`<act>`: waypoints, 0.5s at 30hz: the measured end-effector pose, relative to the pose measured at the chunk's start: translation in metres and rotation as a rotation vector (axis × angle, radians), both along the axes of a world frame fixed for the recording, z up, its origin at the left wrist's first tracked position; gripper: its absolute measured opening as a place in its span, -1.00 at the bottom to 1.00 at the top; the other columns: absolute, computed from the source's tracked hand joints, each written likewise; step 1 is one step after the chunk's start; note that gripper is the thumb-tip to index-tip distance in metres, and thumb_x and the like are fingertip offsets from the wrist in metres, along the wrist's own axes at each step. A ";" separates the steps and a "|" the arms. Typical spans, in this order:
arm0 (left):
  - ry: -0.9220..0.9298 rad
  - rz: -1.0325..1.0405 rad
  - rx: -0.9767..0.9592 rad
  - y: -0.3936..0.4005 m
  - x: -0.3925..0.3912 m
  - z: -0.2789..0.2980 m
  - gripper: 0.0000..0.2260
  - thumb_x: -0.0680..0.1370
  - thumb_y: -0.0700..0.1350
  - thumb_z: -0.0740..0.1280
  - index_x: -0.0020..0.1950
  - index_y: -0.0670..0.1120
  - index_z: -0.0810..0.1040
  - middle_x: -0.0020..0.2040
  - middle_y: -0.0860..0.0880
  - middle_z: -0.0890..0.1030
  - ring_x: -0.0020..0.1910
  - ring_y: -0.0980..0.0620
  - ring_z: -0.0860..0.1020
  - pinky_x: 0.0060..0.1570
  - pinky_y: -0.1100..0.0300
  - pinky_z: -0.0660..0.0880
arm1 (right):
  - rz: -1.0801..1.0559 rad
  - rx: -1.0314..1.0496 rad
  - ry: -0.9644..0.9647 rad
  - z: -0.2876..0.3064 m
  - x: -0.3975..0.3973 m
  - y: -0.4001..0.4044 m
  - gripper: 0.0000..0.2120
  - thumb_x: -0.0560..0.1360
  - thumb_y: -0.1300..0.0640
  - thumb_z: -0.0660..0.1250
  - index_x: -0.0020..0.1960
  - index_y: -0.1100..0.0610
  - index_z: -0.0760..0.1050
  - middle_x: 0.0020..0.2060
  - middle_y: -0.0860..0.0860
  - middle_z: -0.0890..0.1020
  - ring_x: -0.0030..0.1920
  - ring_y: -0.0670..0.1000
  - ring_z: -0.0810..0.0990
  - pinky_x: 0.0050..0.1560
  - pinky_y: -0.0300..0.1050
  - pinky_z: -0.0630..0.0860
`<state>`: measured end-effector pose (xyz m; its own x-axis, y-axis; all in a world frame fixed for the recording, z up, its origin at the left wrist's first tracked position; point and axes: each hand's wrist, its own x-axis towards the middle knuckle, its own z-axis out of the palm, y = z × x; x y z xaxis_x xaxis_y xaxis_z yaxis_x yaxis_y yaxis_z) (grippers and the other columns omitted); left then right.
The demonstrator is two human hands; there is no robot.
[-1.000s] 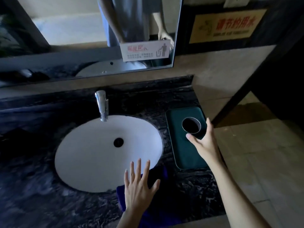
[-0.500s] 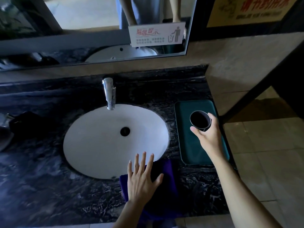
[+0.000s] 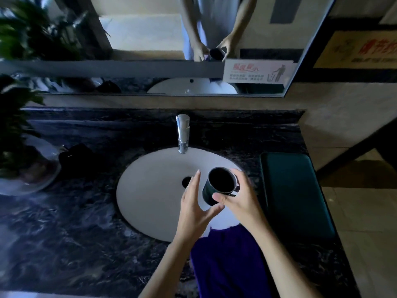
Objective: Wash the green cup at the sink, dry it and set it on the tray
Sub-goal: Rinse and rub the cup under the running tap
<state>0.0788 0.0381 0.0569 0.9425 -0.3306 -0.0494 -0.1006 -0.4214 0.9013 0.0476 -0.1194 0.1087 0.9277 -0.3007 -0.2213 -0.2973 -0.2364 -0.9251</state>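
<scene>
A: We are holding the green cup point(image 3: 218, 186) over the white sink point(image 3: 150, 190), a little to the right of the drain point(image 3: 186, 182), and its mouth is tilting toward us. The tray point(image 3: 296, 196) on the right is standing bare, so we are judging that the washing is only beginning.

B: Yes. For doing this step well, we are thinking the cup should go under the tap point(image 3: 182, 133), which is further back, with the mouth turned up so the water is entering inside. No water is running that we can see.

A: How is the right hand point(image 3: 240, 201) gripping?

B: It is curling around the cup from the right side, the thumb on the near wall and the fingers on the far side near the rim. It is holding the cup alone.

A: And the left hand point(image 3: 193, 209)?

B: It is standing wide, fingers straight and together, just beside the cup on its left. The thumb seems close to the bottom of the cup, but we cannot tell if it is touching.

A: The purple cloth point(image 3: 227, 261) is lying at the near edge of the counter point(image 3: 75, 233), ready for drying later
</scene>
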 end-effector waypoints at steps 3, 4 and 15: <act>0.046 -0.005 -0.097 0.023 0.015 0.005 -0.16 0.47 0.06 0.57 0.64 0.12 0.19 0.44 0.34 0.42 0.43 0.42 0.37 0.37 0.37 0.39 | 0.067 -0.014 0.044 0.006 0.014 0.034 -0.26 0.39 0.15 0.61 0.45 -0.01 0.34 0.21 -0.26 0.54 0.17 -0.37 0.48 0.21 -0.47 0.43; 0.051 -0.006 -0.122 0.030 0.019 0.005 -0.18 0.48 -0.06 0.59 0.64 0.02 0.24 0.41 0.34 0.43 0.38 0.48 0.40 0.29 0.47 0.38 | 0.079 -0.018 0.052 0.006 0.018 0.043 -0.24 0.38 0.15 0.62 0.46 -0.02 0.33 0.23 -0.22 0.55 0.19 -0.33 0.49 0.26 -0.39 0.45; 0.075 0.075 -0.236 0.068 0.064 -0.008 -0.45 0.44 -0.25 0.61 0.35 -0.06 0.49 0.17 0.09 0.68 0.18 0.12 0.65 0.11 0.32 0.54 | 0.251 -0.010 0.133 0.006 0.062 0.077 -0.27 0.49 -0.05 0.51 0.55 -0.02 0.25 0.36 -0.15 0.51 0.35 -0.18 0.45 0.33 -0.30 0.39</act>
